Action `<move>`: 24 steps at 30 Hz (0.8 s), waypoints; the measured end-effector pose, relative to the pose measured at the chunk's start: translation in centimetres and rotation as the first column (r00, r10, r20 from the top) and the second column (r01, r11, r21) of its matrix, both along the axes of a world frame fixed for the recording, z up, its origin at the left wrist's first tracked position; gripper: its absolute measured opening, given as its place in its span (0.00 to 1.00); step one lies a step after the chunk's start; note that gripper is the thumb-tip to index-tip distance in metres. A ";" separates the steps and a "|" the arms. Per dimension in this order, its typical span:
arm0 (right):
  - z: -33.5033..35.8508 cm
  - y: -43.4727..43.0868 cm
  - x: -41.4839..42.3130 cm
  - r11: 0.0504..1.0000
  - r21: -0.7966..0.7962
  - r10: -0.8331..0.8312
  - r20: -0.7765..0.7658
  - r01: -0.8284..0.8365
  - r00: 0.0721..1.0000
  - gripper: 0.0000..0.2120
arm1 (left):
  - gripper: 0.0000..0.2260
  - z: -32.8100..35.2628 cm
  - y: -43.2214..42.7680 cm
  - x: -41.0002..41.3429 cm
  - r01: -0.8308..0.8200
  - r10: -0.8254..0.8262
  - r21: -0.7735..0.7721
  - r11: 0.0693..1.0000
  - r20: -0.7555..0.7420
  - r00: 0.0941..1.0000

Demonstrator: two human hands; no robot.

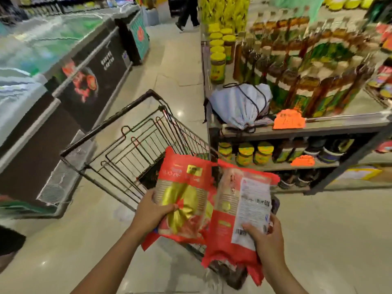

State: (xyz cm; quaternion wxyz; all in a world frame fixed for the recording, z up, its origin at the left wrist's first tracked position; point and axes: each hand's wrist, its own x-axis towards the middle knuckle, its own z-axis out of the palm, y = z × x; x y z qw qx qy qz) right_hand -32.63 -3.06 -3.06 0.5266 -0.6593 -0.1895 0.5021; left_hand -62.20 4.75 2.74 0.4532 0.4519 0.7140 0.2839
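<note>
I hold two red food packets over the near end of a wire shopping cart (135, 132). My left hand (151, 211) grips the left packet (184, 187), which shows its front with a gold ribbon picture. My right hand (265, 240) grips the right packet (239, 209) by its lower edge; this one shows its back with a white label and a barcode. The two packets touch side by side. The cart's basket is mostly hidden behind them.
A long chest freezer (63, 66) runs along the left. On the right stands a shelf unit (307, 126) with jars and bottles, and a pale drawstring bag (241, 102) lies on its corner. A person (188, 11) walks far down the aisle. Tiled floor lies between.
</note>
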 end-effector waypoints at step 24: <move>-26.0 9.7 -5.4 0.777 -0.517 -0.259 0.257 0.359 0.931 0.28 | 0.41 -33.7 21.5 4.1 0.646 -0.727 -0.385 0.659 -0.108 0.678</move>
